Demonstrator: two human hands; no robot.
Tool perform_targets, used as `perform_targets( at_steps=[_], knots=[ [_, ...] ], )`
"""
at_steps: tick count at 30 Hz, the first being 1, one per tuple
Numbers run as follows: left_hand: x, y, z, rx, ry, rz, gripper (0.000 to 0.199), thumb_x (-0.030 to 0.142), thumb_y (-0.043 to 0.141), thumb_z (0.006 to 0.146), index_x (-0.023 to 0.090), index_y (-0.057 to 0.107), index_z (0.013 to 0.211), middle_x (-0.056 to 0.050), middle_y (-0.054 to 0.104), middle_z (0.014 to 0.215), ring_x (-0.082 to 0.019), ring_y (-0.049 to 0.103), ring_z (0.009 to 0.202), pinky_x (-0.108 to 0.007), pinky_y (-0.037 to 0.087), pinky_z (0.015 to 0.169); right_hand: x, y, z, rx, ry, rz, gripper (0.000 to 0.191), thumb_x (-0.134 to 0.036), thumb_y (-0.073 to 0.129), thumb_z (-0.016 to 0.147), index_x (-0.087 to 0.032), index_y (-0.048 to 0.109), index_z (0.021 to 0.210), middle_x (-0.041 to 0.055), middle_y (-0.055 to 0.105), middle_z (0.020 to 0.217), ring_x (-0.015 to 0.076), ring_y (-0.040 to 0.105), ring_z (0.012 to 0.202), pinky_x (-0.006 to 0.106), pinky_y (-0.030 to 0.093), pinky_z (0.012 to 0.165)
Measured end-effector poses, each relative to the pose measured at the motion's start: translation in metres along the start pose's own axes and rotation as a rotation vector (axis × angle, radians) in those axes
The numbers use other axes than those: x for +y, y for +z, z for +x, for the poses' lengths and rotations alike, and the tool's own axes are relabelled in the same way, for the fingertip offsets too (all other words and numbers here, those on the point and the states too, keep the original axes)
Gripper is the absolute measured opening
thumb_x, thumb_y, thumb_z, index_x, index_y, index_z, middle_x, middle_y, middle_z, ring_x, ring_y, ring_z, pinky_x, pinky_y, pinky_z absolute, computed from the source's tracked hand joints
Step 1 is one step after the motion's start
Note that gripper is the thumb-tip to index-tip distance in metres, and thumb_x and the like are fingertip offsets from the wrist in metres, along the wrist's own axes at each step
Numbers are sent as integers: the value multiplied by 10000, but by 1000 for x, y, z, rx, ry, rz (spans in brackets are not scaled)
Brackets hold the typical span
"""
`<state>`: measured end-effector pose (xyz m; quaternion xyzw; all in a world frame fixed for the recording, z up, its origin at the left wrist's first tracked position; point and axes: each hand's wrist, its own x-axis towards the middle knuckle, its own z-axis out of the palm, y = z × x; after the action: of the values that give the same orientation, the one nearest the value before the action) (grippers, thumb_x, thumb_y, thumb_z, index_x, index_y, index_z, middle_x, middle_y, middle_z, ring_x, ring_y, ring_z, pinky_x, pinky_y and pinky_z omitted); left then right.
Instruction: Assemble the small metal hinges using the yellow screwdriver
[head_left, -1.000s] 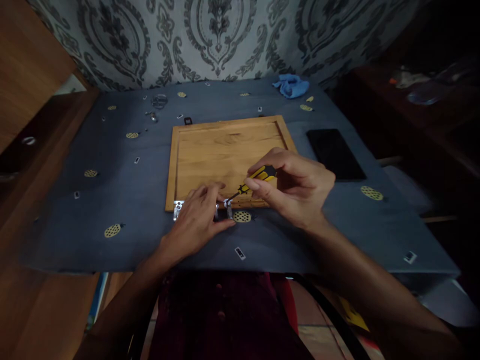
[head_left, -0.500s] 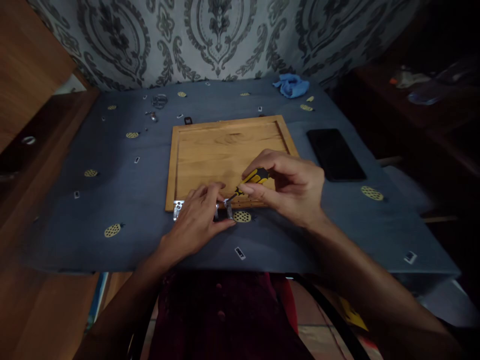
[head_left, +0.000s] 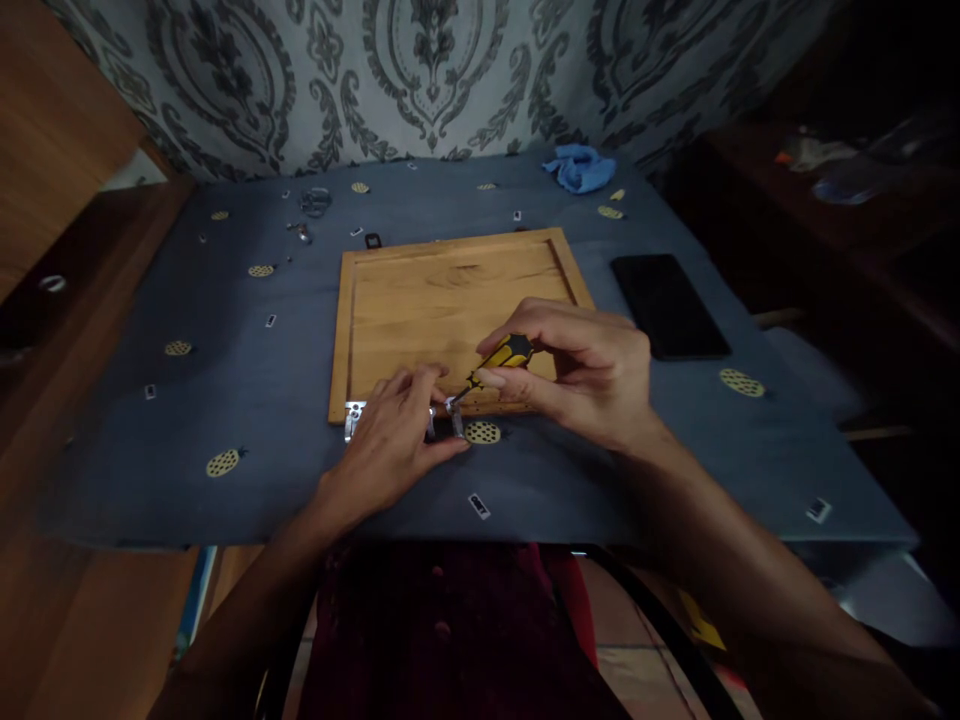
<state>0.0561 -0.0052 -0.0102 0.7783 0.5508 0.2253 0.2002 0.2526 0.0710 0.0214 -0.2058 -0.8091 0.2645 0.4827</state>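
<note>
A wooden board (head_left: 450, 310) with a raised frame lies flat in front of me. Along its near edge sits a handle-like metal fitting (head_left: 352, 420), with bright silver ends and a dark part between them. My left hand (head_left: 394, 430) covers the fitting's middle, fingertips on the board side and thumb along the near side, closed around it. Pinched between the thumb and fingers of my right hand (head_left: 592, 375) is a yellow-and-black screwdriver (head_left: 510, 355). It slants down to the left, its tip at the fitting's right silver end. The screw there is too small to make out.
A black phone (head_left: 670, 305) lies right of the board. At the back are a crumpled blue cloth (head_left: 580, 169) and, to the left, small metal parts (head_left: 301, 233) and a coiled clear item (head_left: 315, 202). A patterned grey cloth (head_left: 172, 300) covers the table.
The whole view has shifted slightly. Both hands keep their places, and the screwdriver's tip remains at the fitting's right end, with only slight movement in the right fingers.
</note>
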Motion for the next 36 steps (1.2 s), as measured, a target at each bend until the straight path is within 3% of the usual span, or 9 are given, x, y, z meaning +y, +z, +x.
perform_targets(
  at_steps=[13,18,25,30,36],
  knots=[
    [-1,0,0,-1,3,7,564,248,863,787,230,465,1187,-52,689,1120,-300,649,1083,-448,515,903,2,3,-2,40,-39,-69,160,-354,779,882,-210,712,863,-8,677,713,126,618,600,274,482,546],
    [-1,1,0,-13,-3,15,589,259,857,798,231,453,1226,-59,693,1130,-307,651,1094,-461,516,920,-1,7,-5,139,-45,-47,161,-361,818,841,-232,731,883,6,696,737,150,625,601,307,508,542],
    [-4,3,-1,5,17,23,683,268,862,797,218,418,1314,-62,710,1147,-319,640,1157,-482,500,977,-15,2,-2,359,119,2,187,-365,826,836,-251,690,778,6,688,748,134,565,549,303,464,478],
    [-2,2,0,0,-4,15,652,257,863,793,219,444,1290,-57,717,1139,-322,646,1164,-489,496,992,-4,5,-2,245,19,-71,258,-385,825,832,-229,648,728,-22,628,639,134,565,557,302,437,519],
    [-2,1,1,5,10,19,680,266,875,781,222,437,1299,-51,720,1112,-319,659,1118,-484,514,953,1,9,-4,179,-34,-96,205,-321,804,853,-212,659,757,-26,608,636,133,584,581,285,421,538]
  ],
)
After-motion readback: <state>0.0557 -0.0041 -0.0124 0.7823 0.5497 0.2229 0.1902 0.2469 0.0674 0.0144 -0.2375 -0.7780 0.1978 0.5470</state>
